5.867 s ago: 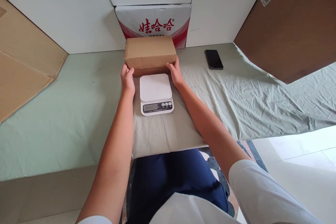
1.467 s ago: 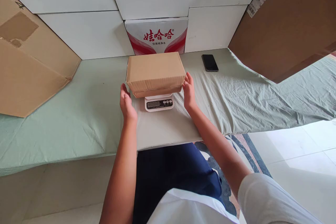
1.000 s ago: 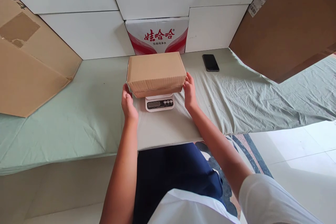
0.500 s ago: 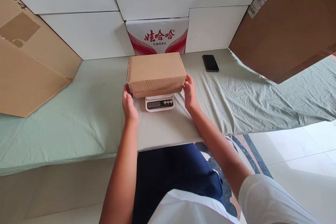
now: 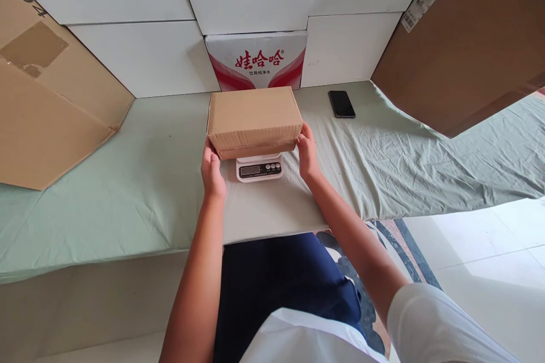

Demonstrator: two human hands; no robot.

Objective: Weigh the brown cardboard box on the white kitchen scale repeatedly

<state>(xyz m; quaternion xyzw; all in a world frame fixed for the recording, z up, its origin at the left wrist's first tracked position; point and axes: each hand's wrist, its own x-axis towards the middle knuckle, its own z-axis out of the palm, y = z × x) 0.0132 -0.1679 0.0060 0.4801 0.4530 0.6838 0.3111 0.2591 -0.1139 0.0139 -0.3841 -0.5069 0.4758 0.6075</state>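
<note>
A closed brown cardboard box sits over a small white digital kitchen scale, covering its weighing plate. Only the scale's front panel, with a dark display and several buttons, shows below the box. My left hand grips the box at its near left corner, thumb up along the side. At the near right corner my right hand holds the opposite side, its fingers partly hidden behind the box. Whether the box's full weight rests on the scale I cannot tell.
A black phone lies on the green cloth to the right. Behind stands a white and red printed carton among white panels. Large cardboard sheets flank the table, a tan one at left and a brown one at right.
The view has shifted very slightly. Both hands stay on the box, which keeps its place over the scale; my left hand has edged a little to the right.
</note>
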